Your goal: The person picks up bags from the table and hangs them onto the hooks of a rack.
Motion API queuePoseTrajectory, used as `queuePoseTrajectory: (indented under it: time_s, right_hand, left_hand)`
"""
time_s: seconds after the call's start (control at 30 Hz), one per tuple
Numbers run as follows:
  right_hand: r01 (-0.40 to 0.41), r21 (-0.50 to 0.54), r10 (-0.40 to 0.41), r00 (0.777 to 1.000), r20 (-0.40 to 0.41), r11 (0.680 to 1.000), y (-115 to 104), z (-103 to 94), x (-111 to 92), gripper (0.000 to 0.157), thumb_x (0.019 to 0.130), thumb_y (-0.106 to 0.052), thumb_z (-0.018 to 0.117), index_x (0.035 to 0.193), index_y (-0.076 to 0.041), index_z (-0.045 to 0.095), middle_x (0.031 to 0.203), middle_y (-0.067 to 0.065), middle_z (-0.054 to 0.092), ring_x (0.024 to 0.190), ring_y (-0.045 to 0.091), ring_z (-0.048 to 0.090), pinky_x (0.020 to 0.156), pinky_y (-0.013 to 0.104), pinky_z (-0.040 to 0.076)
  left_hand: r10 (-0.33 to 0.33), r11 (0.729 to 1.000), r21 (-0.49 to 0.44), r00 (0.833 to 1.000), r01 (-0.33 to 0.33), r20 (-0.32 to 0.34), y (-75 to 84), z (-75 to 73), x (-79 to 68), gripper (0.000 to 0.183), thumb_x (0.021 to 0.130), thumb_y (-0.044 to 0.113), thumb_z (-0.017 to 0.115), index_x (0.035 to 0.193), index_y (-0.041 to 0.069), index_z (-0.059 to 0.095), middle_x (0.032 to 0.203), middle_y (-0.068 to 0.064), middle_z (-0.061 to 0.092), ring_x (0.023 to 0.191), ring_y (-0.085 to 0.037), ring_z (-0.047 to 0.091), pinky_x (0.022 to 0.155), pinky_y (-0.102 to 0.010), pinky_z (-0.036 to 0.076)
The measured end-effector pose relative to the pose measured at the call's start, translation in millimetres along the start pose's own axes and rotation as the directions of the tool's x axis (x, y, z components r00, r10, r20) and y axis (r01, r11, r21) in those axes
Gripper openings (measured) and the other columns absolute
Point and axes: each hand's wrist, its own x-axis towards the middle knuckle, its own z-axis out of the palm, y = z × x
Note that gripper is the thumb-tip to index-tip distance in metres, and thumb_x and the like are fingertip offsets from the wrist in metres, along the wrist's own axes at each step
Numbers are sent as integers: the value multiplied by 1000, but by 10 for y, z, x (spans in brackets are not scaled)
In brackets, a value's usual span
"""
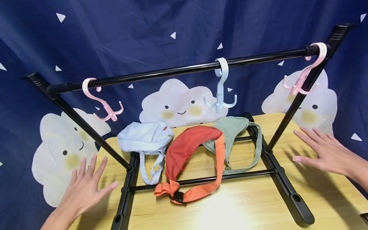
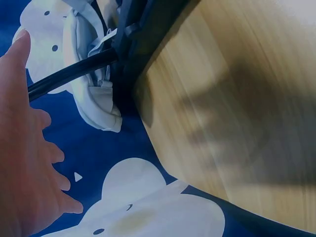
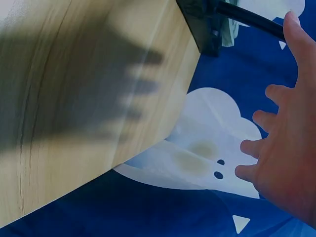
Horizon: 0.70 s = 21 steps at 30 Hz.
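Observation:
My left hand (image 1: 84,188) hovers left of the black rack (image 1: 198,67), fingers spread and holding nothing. On the other side my right hand (image 1: 326,150) is held over the table, its fingers also spread and nothing in them. Between the hands, across the rack's lower bars, lie a pale blue bag (image 1: 145,137), a red waist bag (image 1: 184,145) with an orange strap and black buckle, and a green bag (image 1: 233,127) partly covered by the red one. From the top bar hang a pink hook (image 1: 99,100) at left, a light blue hook (image 1: 220,86) and another pink hook (image 1: 306,73) at right.
The rack stands on a light wooden table (image 1: 238,198), its slanted posts rising beside each hand. Behind hangs a dark blue curtain (image 1: 129,35) printed with smiling clouds and white triangles. A small dark object (image 1: 364,218) sits at the right edge of the head view.

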Motion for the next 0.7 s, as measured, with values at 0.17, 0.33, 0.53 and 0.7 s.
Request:
queuePoseTrajectory:
  time_s: [0.17,0.33,0.53,0.7]
  right_hand:
    - [3,4,-3,1000,-3,1000,-37,-13,-16,102,88,-46,77,168,-24,17,173,19,18,159,53,4,125,66,-15]
    - [21,0,-21,1000,-13,1000,-79,-19,-8,103,86,-46,78,167,-24,19,172,20,21,159,51,7,126,63,-14]
    - [55,-24,-55,998,-24,998,-124,-29,19,103,83,-50,80,166,-22,26,167,24,31,159,48,16,130,52,-13]
    - [113,-60,-116,991,-62,992,-163,-42,48,101,79,-53,83,162,-19,35,159,27,44,162,36,17,131,31,-11]
  left_hand:
    - [8,1000,9,1000,-7,-26,-13,-17,13,105,90,75,58,167,15,19,172,-27,7,155,-61,0,111,-84,16]
    - [16,1000,16,999,-15,-43,8,-38,12,105,89,75,59,166,15,21,171,-28,11,155,-61,3,111,-83,17]
    - [15,1000,17,999,-14,-38,38,-45,5,105,89,76,58,166,14,21,170,-29,13,154,-61,6,113,-81,17]
    - [22,1000,14,998,-21,-62,49,-50,-3,105,89,75,59,166,13,23,169,-30,18,154,-61,12,114,-79,18]
